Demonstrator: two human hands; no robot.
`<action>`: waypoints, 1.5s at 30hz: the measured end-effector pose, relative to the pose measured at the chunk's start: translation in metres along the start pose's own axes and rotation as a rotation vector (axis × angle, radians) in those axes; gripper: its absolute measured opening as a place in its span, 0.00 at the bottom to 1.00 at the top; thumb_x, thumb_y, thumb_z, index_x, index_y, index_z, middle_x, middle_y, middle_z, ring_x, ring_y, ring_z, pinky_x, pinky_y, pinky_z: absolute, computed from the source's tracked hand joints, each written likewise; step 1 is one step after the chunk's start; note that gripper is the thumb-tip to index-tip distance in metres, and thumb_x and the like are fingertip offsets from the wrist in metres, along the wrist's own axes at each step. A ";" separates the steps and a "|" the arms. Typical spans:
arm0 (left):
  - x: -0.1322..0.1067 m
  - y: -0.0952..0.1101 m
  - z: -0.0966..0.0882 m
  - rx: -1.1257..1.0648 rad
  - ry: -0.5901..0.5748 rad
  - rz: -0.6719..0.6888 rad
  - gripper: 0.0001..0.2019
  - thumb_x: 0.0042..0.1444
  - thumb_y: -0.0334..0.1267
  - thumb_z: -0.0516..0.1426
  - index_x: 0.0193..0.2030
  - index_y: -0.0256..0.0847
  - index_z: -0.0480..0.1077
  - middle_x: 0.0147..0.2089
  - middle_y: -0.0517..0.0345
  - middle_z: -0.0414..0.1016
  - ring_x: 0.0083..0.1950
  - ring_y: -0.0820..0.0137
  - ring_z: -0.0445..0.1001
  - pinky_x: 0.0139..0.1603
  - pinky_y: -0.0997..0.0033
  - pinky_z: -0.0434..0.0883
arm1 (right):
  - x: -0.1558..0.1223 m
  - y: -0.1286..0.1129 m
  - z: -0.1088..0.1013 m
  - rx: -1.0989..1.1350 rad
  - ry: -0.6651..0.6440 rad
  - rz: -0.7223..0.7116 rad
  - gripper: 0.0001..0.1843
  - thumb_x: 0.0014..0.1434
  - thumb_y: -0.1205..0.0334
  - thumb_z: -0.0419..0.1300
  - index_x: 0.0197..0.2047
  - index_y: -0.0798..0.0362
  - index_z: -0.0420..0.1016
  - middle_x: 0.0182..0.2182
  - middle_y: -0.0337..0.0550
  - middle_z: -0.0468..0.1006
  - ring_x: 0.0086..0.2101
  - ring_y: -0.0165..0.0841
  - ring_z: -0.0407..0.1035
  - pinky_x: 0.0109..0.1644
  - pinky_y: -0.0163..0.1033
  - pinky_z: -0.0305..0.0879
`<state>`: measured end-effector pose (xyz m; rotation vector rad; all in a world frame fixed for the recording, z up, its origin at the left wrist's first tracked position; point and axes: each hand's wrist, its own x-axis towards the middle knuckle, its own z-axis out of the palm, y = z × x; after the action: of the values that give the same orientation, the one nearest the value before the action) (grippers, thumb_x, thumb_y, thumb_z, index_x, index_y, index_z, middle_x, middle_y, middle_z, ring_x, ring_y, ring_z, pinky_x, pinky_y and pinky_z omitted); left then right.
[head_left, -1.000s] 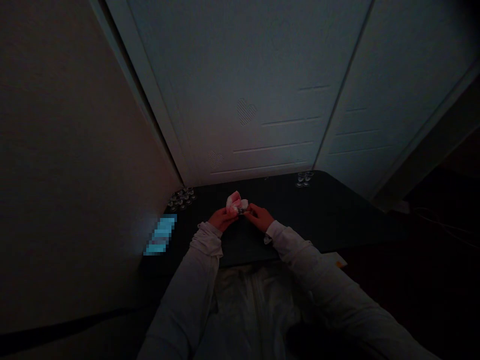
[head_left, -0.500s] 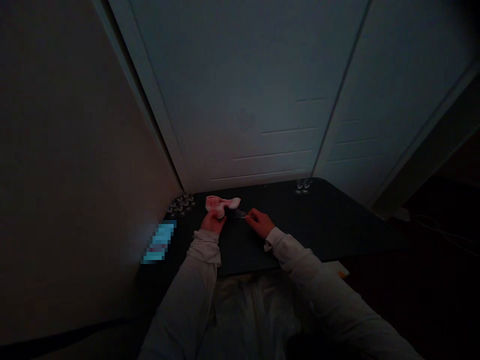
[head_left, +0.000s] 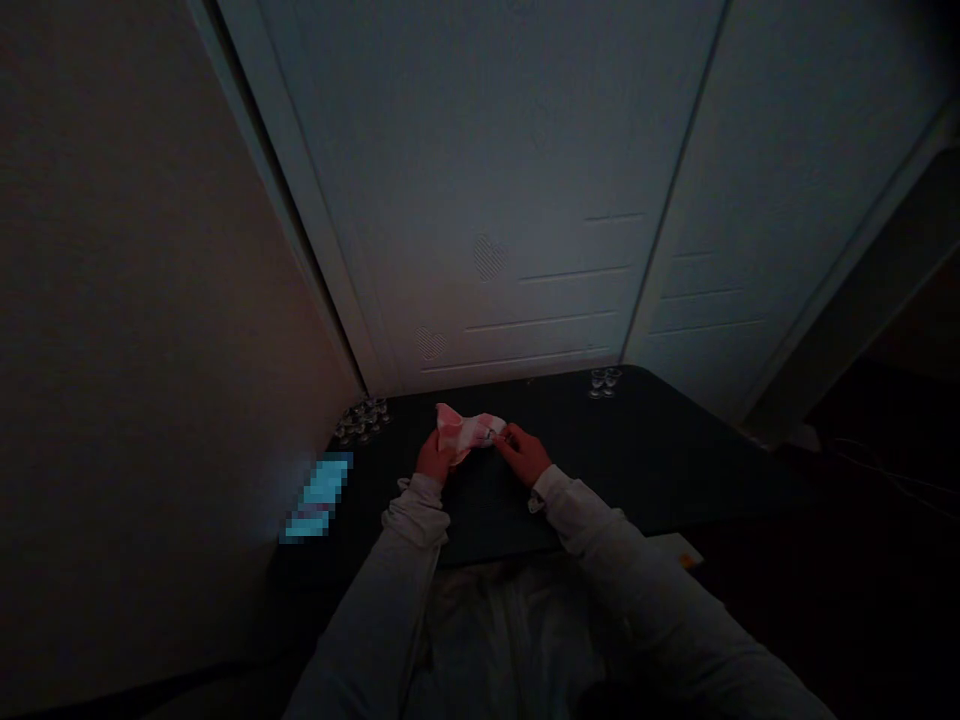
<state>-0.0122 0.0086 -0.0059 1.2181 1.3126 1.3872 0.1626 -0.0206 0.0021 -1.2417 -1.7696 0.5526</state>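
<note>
The scene is very dim. My left hand (head_left: 433, 461) is closed on a crumpled pink and white cloth (head_left: 466, 432) above a dark table (head_left: 615, 450). My right hand (head_left: 525, 452) is pinched on a small shiny object (head_left: 493, 435) pressed against the cloth's right end; I cannot make out what it is. Both hands meet over the middle of the table, close to its far edge. Pale long sleeves cover both arms.
Several small clear glass pieces (head_left: 360, 418) cluster at the table's far left corner, a few more (head_left: 602, 381) at the far right. A glowing blue screen (head_left: 317, 496) lies at the left edge. White panelled doors (head_left: 510, 200) stand behind.
My left hand swung the cloth out to the left, away from my right hand, then brought it back. The cloth now touches the small object in my right hand again.
</note>
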 end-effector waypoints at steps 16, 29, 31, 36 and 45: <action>0.000 0.003 -0.010 0.169 0.055 0.047 0.10 0.37 0.43 0.55 0.22 0.38 0.68 0.22 0.60 0.67 0.31 0.71 0.65 0.34 0.72 0.61 | 0.002 0.002 -0.001 0.001 0.048 0.037 0.15 0.50 0.50 0.43 0.27 0.54 0.60 0.18 0.35 0.63 0.21 0.24 0.57 0.24 0.29 0.50; 0.005 0.006 -0.006 -0.321 0.085 -0.181 0.08 0.36 0.33 0.56 0.27 0.33 0.69 0.26 0.54 0.71 0.35 0.67 0.68 0.37 0.69 0.65 | 0.002 0.007 -0.001 -0.021 0.024 0.028 0.15 0.50 0.51 0.44 0.27 0.54 0.59 0.18 0.34 0.62 0.21 0.23 0.57 0.24 0.29 0.50; 0.001 0.007 -0.003 -0.320 -0.039 -0.176 0.10 0.36 0.35 0.57 0.28 0.32 0.69 0.28 0.52 0.72 0.36 0.66 0.68 0.38 0.67 0.64 | 0.002 0.006 0.000 -0.036 0.011 0.026 0.15 0.49 0.51 0.45 0.27 0.54 0.60 0.18 0.34 0.62 0.21 0.23 0.56 0.24 0.29 0.50; -0.010 0.013 0.004 -0.351 -0.287 -0.168 0.14 0.36 0.37 0.58 0.31 0.31 0.70 0.34 0.50 0.72 0.39 0.65 0.68 0.43 0.66 0.61 | 0.001 0.006 0.001 -0.068 -0.042 -0.017 0.15 0.49 0.50 0.45 0.27 0.54 0.61 0.18 0.33 0.62 0.20 0.23 0.55 0.24 0.29 0.49; -0.012 0.008 0.005 -0.319 -0.454 -0.060 0.14 0.39 0.39 0.55 0.34 0.33 0.69 0.40 0.50 0.69 0.44 0.66 0.64 0.49 0.66 0.56 | -0.002 0.000 0.003 -0.182 -0.082 -0.118 0.14 0.51 0.53 0.44 0.28 0.54 0.62 0.20 0.36 0.64 0.22 0.24 0.55 0.26 0.30 0.49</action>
<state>-0.0054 -0.0030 0.0003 1.1735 0.7746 1.1369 0.1607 -0.0221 -0.0004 -1.2423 -1.9835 0.3865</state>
